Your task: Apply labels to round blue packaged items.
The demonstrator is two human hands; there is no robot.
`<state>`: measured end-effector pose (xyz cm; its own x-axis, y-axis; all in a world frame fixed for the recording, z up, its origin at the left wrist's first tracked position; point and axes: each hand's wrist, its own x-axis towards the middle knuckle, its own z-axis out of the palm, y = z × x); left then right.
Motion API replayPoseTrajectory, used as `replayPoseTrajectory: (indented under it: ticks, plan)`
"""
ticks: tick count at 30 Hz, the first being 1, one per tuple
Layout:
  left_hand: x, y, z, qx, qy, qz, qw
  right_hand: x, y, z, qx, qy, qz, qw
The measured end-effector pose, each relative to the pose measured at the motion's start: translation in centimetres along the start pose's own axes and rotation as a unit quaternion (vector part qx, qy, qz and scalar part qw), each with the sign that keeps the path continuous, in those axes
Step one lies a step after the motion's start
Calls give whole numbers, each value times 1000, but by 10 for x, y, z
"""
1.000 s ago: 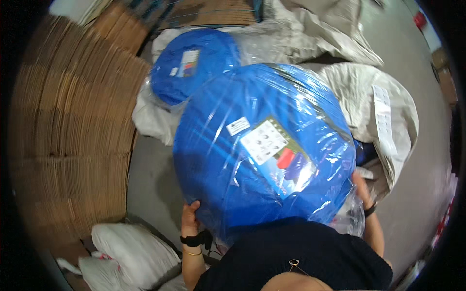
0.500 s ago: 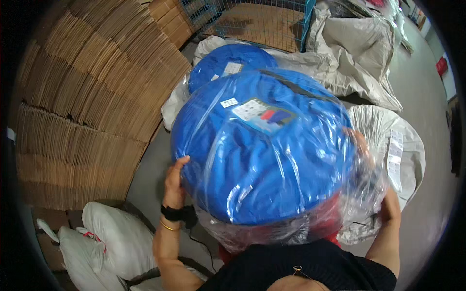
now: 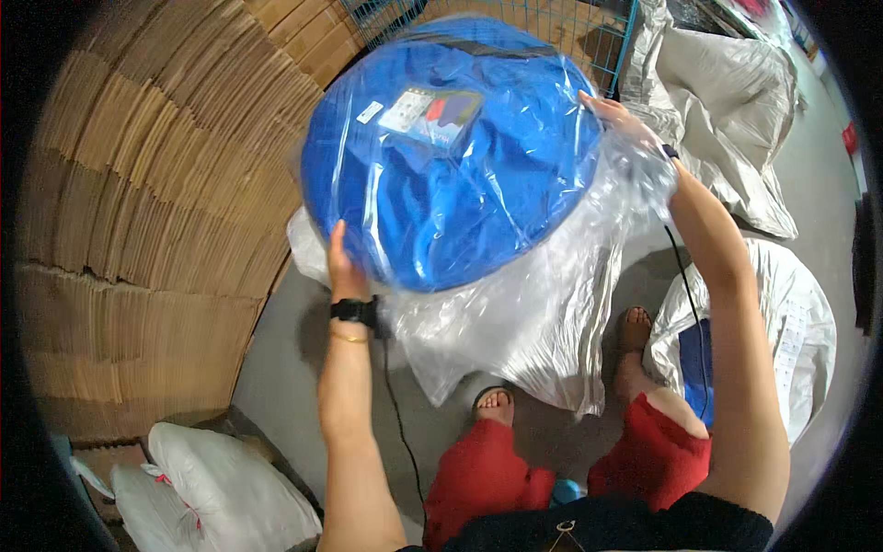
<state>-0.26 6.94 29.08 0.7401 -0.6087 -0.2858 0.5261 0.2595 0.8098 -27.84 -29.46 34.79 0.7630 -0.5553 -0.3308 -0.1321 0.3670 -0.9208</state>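
Observation:
A large round blue fabric bundle in a clear plastic bag is held up in front of me, with a white sticker and a printed card on its face. My left hand grips its lower left edge, a finger pointing up along the side. On the upper right edge, my right hand clasps the bundle through the plastic, fingers over the rim. The bag's loose open part hangs crumpled below the bundle, near my feet. Both wrists wear dark bands with black cords trailing from them.
Tall stacks of flat cardboard stand at the left. Full white sacks lie at the lower left. A blue wire cage is behind the bundle. A whitish sheet and a round white sack lie on the right.
Both hands have lifted the bundle away from my body and slightly left. My legs and feet now show below. The other blue round bundle behind is now hidden.

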Motion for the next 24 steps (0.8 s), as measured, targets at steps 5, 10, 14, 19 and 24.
replayPoseTrajectory:
  ticks: [5,10,14,19,24]
  plan:
    - [96,-137,-76,-24,137,9,990,55,120,-17,-72,8,189,979]
    - [105,-144,-84,-65,147,-54,985,64,175,-9,-31,9,133,991]
    - [100,-130,-49,-31,112,-18,993,83,179,-40,-114,77,68,988]
    - [108,-125,-49,172,224,47,958,94,189,-84,-215,72,1,974]
    - [119,-145,-52,207,159,111,959,46,203,-181,-477,312,79,818]
